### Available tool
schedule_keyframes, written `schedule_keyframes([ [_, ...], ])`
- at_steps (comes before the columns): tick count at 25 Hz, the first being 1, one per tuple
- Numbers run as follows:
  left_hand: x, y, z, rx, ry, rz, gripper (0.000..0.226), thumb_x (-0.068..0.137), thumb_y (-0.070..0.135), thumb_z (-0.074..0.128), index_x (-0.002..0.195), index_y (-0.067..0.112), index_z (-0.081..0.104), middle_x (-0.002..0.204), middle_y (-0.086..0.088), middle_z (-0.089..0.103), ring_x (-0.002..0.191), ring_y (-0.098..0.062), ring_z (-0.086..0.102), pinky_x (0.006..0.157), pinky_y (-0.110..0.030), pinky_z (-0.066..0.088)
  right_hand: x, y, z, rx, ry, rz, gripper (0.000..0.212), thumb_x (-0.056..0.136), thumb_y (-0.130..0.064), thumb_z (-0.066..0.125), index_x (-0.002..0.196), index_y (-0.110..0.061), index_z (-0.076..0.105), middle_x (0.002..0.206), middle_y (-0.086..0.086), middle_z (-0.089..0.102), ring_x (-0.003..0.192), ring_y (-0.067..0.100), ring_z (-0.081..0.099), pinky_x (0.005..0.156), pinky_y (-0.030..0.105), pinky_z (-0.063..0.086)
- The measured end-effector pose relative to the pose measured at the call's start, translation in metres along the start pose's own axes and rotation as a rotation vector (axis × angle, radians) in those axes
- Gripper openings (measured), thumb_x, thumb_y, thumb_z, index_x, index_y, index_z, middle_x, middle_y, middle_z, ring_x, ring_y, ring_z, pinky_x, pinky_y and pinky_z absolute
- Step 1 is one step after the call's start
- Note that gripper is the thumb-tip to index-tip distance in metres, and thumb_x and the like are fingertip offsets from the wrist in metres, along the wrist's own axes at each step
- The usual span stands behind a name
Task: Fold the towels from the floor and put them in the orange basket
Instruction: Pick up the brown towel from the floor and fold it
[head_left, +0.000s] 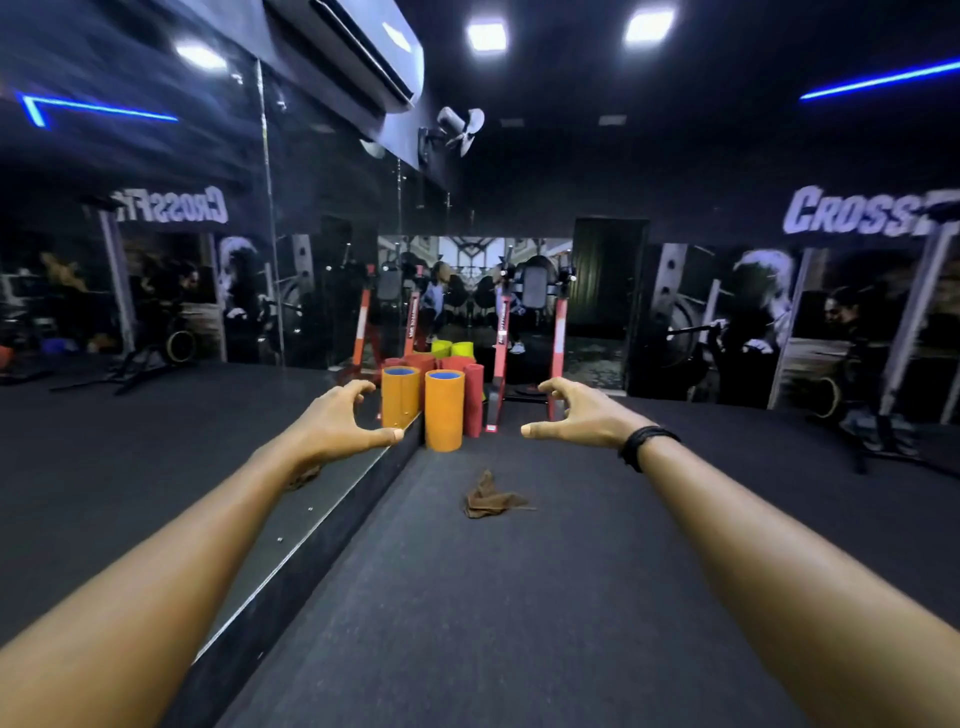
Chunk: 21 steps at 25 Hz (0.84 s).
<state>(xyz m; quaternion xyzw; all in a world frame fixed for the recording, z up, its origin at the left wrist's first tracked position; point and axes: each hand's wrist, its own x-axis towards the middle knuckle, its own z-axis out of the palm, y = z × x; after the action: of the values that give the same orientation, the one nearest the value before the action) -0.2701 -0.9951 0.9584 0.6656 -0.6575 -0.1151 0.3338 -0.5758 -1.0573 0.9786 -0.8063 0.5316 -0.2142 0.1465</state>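
Observation:
A crumpled brown towel (491, 501) lies on the dark floor ahead, between my outstretched arms. Beyond it stands an orange cylindrical basket (444, 410) with a blue inside, close to the mirror wall; its reflection (400, 395) shows to the left. My left hand (343, 415) is held out at arm's length, fingers spread and curled, holding nothing. My right hand (576, 413) mirrors it, also empty, with a black band on the wrist. Both hands hover in the air above and beyond the towel, on either side of the basket.
A mirror wall (156, 312) runs along the left, with a metal strip at its base. Red rolled mats (472, 400) and yellow-green ones stand behind the basket. A red exercise frame (556, 353) stands at the far end. More gym equipment sits at the right.

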Motion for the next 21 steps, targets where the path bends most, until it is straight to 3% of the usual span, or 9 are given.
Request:
schedule_keyframes([
  [7,0.137,-0.007,0.075,0.0,-0.102,0.104,0.086,0.075,0.04,0.077,0.145,0.013,0.034,0.146,-0.008,0.042,0.133,-0.021,0.042,0.104,-0.032,0.037,0.104,0.08,0.007,0.007,0.04,0.102,0.084,0.076,-0.054,0.072,0.144,-0.022,0.036,0.149,0.003,0.038,0.133,0.022,0.043,0.108,0.038,0.038],
  [12,0.261,-0.003,0.131,0.064,-0.108,0.133,0.086,0.073,0.048,0.077,0.142,0.018,0.035,0.138,-0.007,0.046,0.122,-0.021,0.049,0.095,-0.031,0.043,0.206,0.158,-0.007,0.007,0.072,0.114,0.083,0.077,-0.052,0.072,0.144,-0.019,0.035,0.147,0.002,0.042,0.123,0.018,0.048,0.103,0.03,0.037],
  [14,0.313,0.005,0.143,0.062,-0.113,0.142,0.083,0.074,0.046,0.076,0.141,0.019,0.036,0.136,-0.006,0.047,0.122,-0.02,0.049,0.091,-0.027,0.041,0.257,0.183,-0.017,0.004,0.082,0.105,0.084,0.077,-0.053,0.071,0.144,-0.019,0.034,0.148,0.003,0.041,0.13,0.019,0.044,0.105,0.03,0.035],
  [21,0.489,0.02,0.183,0.082,-0.059,0.153,0.089,0.073,0.053,0.074,0.145,0.018,0.034,0.142,-0.006,0.043,0.131,-0.02,0.041,0.105,-0.035,0.038,0.429,0.245,-0.042,0.046,0.071,0.087,0.086,0.075,-0.054,0.073,0.145,-0.02,0.034,0.15,0.005,0.038,0.136,0.021,0.038,0.112,0.036,0.033],
])
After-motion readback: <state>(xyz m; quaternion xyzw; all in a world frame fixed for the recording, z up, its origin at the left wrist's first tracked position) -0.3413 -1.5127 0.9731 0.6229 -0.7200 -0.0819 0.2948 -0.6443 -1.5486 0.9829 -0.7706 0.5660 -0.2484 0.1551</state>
